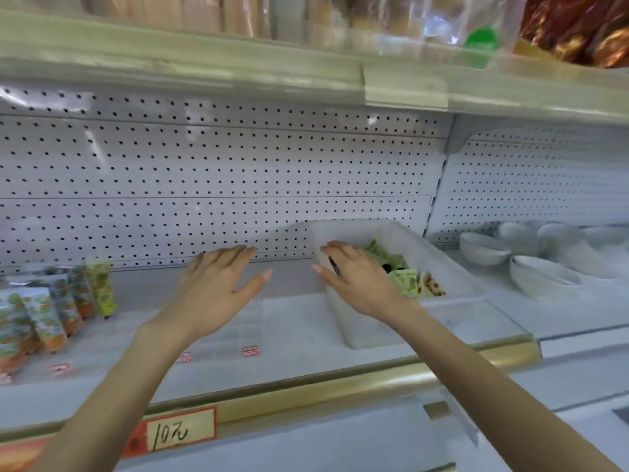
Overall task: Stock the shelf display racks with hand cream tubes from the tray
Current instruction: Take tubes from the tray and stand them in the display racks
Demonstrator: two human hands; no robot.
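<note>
1. Standing tubes [98,287] fill the shelf's [296,321] left end.
2. Loose tubes [405,277] remain in the tray [452,267], right.
3. Left hand [218,287] hovers, grip spread; right hand [357,281], grip spread too, reaches over the tray's left wall.

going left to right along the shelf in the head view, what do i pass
stocked hand cream tubes → left hand → right hand → loose tubes in the tray → white bowls
</note>
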